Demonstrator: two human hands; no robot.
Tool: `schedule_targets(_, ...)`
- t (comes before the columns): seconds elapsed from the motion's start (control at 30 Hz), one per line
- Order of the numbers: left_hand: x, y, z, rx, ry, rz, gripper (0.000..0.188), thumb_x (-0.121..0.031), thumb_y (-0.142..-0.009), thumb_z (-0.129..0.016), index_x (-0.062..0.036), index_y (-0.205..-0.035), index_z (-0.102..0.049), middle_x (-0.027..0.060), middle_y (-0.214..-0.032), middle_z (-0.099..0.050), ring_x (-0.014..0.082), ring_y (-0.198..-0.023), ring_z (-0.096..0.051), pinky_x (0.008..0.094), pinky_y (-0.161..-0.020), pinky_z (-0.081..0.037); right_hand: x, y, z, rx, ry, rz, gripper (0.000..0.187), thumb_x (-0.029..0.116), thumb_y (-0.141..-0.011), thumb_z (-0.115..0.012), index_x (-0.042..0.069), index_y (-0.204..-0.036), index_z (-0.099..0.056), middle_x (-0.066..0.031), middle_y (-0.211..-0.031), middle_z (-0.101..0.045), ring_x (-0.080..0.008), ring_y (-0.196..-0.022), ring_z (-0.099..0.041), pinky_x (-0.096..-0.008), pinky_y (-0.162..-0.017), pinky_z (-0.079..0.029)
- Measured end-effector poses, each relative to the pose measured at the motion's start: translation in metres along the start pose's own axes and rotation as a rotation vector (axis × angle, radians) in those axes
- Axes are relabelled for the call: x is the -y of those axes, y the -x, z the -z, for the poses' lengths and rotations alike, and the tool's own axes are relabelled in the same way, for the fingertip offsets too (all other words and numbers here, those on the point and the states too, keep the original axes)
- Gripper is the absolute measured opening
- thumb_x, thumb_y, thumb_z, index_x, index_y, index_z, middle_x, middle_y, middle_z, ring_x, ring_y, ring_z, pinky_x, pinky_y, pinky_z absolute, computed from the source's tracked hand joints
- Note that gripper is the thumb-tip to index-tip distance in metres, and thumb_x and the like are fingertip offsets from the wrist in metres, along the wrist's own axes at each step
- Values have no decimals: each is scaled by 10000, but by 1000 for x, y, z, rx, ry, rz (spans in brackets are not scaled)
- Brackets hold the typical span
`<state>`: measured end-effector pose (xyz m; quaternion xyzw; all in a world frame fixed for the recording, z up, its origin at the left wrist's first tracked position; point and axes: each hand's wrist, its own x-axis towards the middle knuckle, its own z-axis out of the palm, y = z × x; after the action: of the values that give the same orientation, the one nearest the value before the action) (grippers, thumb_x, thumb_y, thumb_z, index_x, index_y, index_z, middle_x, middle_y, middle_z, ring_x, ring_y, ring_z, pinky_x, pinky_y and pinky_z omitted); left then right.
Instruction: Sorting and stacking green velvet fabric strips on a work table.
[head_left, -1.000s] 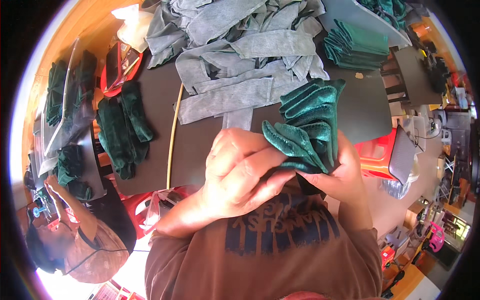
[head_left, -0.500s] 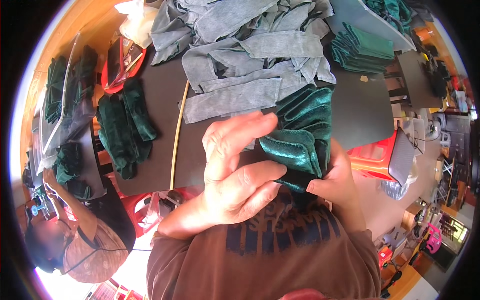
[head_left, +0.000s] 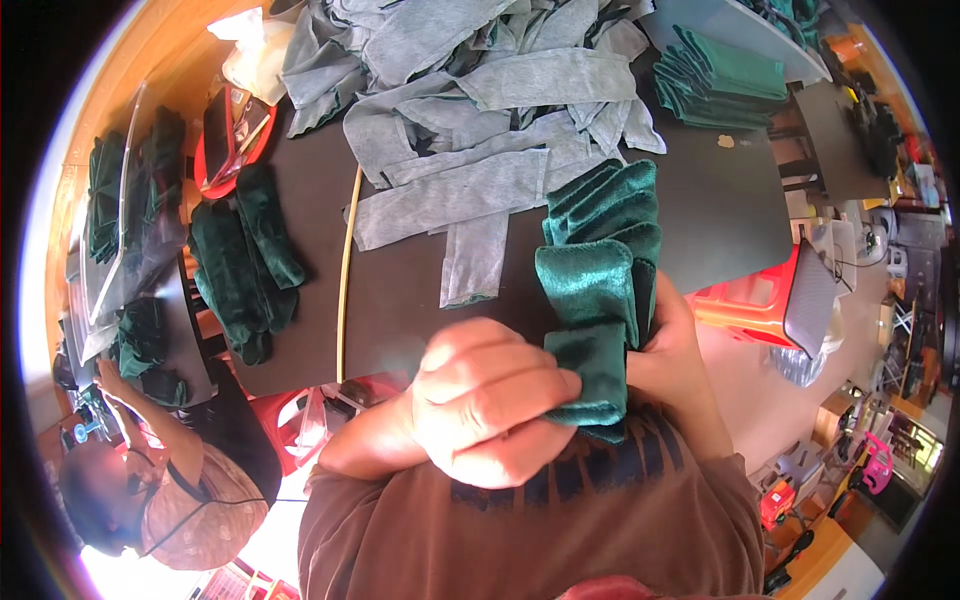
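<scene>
In front of my chest is a bundle of folded green velvet fabric strips (head_left: pixel 588 282), layered with its far end fanned out. My right hand (head_left: pixel 672 350) grips the bundle from its right side, thumb toward me and the other fingers mostly hidden behind it. The fingers of my left hand (head_left: pixel 490 400) are curled, pinching the left edge of the near velvet fold (head_left: pixel 590 370). Just beyond my hands, grey-backed fabric strips (head_left: pixel 450 195) lie in a large loose heap on the dark table (head_left: pixel 400 300). One grey strip (head_left: pixel 473 262) points toward me.
A yellow stick (head_left: pixel 347 280) lies left of the heap, with green velvet pieces (head_left: pixel 240 275) beside it. A red tray (head_left: pixel 232 150) is farther left, and a folded green stack (head_left: pixel 720 80) sits far right. Another person (head_left: pixel 170 480) works at left. A red stool (head_left: pixel 750 295) stands right.
My left hand has come nearer my body and its fingers have closed on the near velvet fold. That fold now hangs lower, and more of the bundle's face shows.
</scene>
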<state>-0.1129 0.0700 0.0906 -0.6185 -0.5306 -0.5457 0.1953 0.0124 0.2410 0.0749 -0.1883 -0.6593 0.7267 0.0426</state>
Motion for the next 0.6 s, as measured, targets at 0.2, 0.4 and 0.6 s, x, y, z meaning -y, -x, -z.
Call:
schedule_targets(0.2, 0, -9, 10, 162, 134, 290, 400, 13, -710, -707, 33, -1075, -546, 169, -865, -648, 249, -720, -626, 372, -625, -505, 2, 1, 1, 11, -49, -4, 772, 191, -608, -849, -17, -1262, -495, -78, -1135, -627, -147, -1052, -584, -298, -919, -446)
schedule_targets(0.4, 0, -4, 5, 64, 239, 510, 751, 74, -718, -681, 99, -1389, -345, 135, -835, -631, 264, -712, -612, 354, -672, -489, -7, 2, 6, -60, 138, 158, 737, 215, -606, -843, -11, -1227, -517, -118, -1084, -635, -217, -999, -628, -324, -878, -470)
schedule_targets(0.6, 4, -4, 9, 123, 260, 573, 718, 63, -706, -672, 96, -1368, -398, 133, -862, -618, 249, -742, -611, 339, -689, -487, -7, -1, 8, -81, 279, 215, 688, 227, -595, -833, -6, -1172, -543, -136, -1031, -634, -271, -942, -636, -349, -826, -480)
